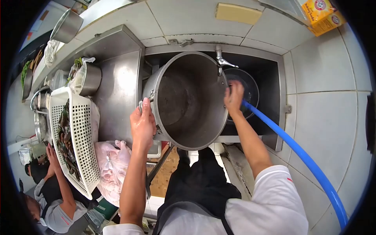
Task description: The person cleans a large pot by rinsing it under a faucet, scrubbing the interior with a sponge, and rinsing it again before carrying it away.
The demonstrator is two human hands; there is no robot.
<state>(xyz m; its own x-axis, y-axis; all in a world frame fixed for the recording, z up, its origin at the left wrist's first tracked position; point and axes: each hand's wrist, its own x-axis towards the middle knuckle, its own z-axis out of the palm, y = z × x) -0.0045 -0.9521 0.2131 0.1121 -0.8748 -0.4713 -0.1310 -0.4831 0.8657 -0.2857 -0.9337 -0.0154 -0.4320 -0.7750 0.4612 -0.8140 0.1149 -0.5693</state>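
A large, deep metal pot (184,98) is tipped over the sink (270,105), with its mouth facing me and its bare grey inside showing. My left hand (143,125) is closed round the handle on the pot's left side, thumb pointing up. By the right rim is my right hand (234,96), its fingers smeared by motion. Behind that hand a dark round basin (250,88) sits in the sink. A blue hose (297,152) runs into this basin from the lower right. Above the pot's right rim juts a metal tap (223,61).
To the left, a white perforated basket (84,133) holds dark shellfish. Beside it lies pale raw meat in a plastic bag (111,164). A steel counter (119,86) adjoins the sink. Another person (58,203) works at far left. A yellow sponge (238,13) rests on the back ledge.
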